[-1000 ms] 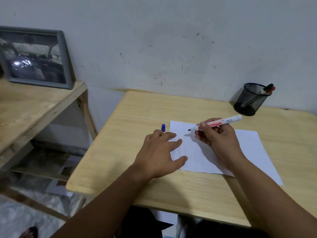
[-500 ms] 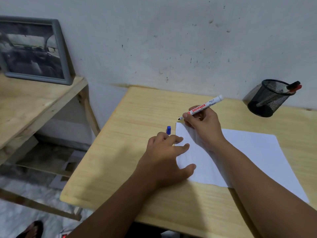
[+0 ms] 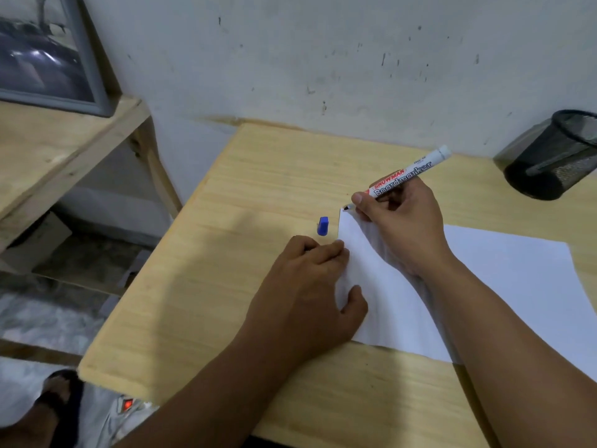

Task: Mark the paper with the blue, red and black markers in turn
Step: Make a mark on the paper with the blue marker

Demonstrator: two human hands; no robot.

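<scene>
Step in hand: marking the paper (image 3: 504, 279) with the uncapped marker (image 3: 407, 174); judged to be the blue one, since a blue cap (image 3: 322, 226) lies loose on the counter (image 3: 252, 195).
Right hand (image 3: 400, 227): fingers closed around the lower barrel of the marker in a writing grip.
Left hand (image 3: 310, 299): fingers spread, lying flat, holding nothing; fingertips and thumb rest on the left edge of the paper, pinning it.
Paper location: flat on the counter, near corner under the left hand, far left corner beside the marker tip.
Key relation: the marker's long axis runs from the upper right, tail raised, down to the lower left, where the tip sits at the far left corner of the sheet. The bare sheet extends to the right and toward the person, so a stroke must travel that way. The right hand is the nearer hand to the corner.
Cap location: just left of the paper's left edge, between the two hands, apart from both.
Mesh cup (image 3: 559, 156): far right, well apart from the paper, cut off by the frame edge.
Hidden or unclear: tip colour reads dark and cannot be confirmed; tip contact with the paper cannot be told; no ink marks are discernible; the cup's contents are not legible.
</scene>
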